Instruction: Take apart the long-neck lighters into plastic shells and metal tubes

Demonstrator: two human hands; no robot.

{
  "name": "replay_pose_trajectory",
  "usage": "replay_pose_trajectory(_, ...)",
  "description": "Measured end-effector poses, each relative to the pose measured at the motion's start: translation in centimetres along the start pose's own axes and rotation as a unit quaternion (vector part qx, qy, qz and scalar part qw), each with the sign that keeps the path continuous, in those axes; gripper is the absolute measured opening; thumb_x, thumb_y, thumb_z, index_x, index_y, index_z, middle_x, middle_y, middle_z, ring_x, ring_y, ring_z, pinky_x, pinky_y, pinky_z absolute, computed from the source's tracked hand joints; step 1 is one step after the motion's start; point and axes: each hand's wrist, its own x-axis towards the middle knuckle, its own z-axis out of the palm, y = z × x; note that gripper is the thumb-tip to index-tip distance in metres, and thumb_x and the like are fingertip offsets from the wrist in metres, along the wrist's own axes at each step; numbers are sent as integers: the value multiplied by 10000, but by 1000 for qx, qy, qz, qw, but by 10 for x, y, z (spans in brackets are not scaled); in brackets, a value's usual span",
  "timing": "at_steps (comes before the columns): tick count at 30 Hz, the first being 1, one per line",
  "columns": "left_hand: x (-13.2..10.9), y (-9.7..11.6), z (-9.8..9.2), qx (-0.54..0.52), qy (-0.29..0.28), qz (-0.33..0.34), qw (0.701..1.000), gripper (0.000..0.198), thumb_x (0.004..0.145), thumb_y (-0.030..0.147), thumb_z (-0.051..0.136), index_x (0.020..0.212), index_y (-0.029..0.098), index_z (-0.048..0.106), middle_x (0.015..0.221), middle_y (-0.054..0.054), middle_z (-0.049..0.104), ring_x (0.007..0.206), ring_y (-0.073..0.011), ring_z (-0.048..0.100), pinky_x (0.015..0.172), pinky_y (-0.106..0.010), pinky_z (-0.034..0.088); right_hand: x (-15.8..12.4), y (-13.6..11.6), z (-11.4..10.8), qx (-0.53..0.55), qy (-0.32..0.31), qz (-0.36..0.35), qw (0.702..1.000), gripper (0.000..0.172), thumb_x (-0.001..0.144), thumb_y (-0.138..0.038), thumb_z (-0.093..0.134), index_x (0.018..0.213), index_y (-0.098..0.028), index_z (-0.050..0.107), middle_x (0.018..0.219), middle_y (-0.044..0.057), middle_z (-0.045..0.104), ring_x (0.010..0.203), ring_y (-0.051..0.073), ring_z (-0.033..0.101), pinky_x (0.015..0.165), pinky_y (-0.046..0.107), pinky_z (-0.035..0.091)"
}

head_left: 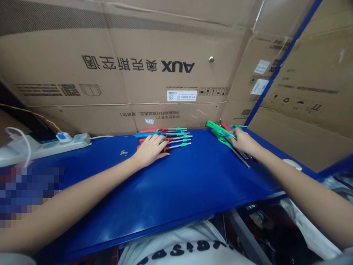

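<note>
Red and blue long-neck lighters (pixel 153 135) lie side by side on the blue table, their metal tubes pointing right with small green pieces on them. My left hand (pixel 150 149) rests over the handles of the nearer ones, fingers stretched out and thumb apart. Further right, a pile of long-neck lighters lies against the cardboard, with a green lighter (pixel 216 129) on top and a red lighter (pixel 226 127) partly behind. At this pile my right hand (pixel 244 141) closes its fingers on a green lighter's handle. Its fingertips are partly hidden.
Upright cardboard (pixel 110 92) walls the back and right of the blue table (pixel 165 191). A white power strip (pixel 66 145) with plugs and cables lies at the left. Thin pale bits (pixel 123 152) are scattered near it. A white round object (pixel 292 164) sits by the right edge.
</note>
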Motion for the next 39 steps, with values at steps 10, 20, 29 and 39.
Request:
replay_pose_trajectory(10, 13, 100, -43, -146, -111, 69, 981, 395, 1011, 500, 499, 1187, 173, 633, 1147, -139, 717, 1050, -310, 678, 890, -407, 499, -125, -122, -37, -17, -52, -365, 930, 250, 1042, -298, 440, 1010, -152, 640, 966, 89, 667, 759, 187, 645, 630, 290, 399)
replay_pose_trajectory(20, -13, 131, -109, -386, -328, -34, 861, 283, 988, 457, 516, 914, 238, 679, 849, -30, 742, 676, -169, 669, 561, -245, 427, -170, -114, -59, 41, -21, -482, 875, 235, 1003, -194, 427, 944, -168, 652, 815, 39, 645, 624, 180, 550, 538, 337, 292)
replay_pose_trajectory(29, -21, 144, -131, -355, -387, -58, 849, 278, 953, 428, 520, 809, 214, 625, 759, -25, 705, 569, -142, 557, 510, -240, 382, -196, -124, -67, 85, 13, -483, 871, 266, 1026, -160, 412, 887, -193, 636, 779, 4, 619, 607, 158, 507, 511, 341, 267)
replay_pose_trajectory(39, -55, 100, -127, -311, -386, -117, 861, 369, 982, 519, 472, 880, 217, 657, 812, -30, 670, 655, -164, 594, 573, -254, 389, -187, -92, -49, 115, -71, -336, 932, 267, 1045, -218, 382, 901, -193, 606, 814, 37, 609, 687, 172, 592, 613, 304, 385)
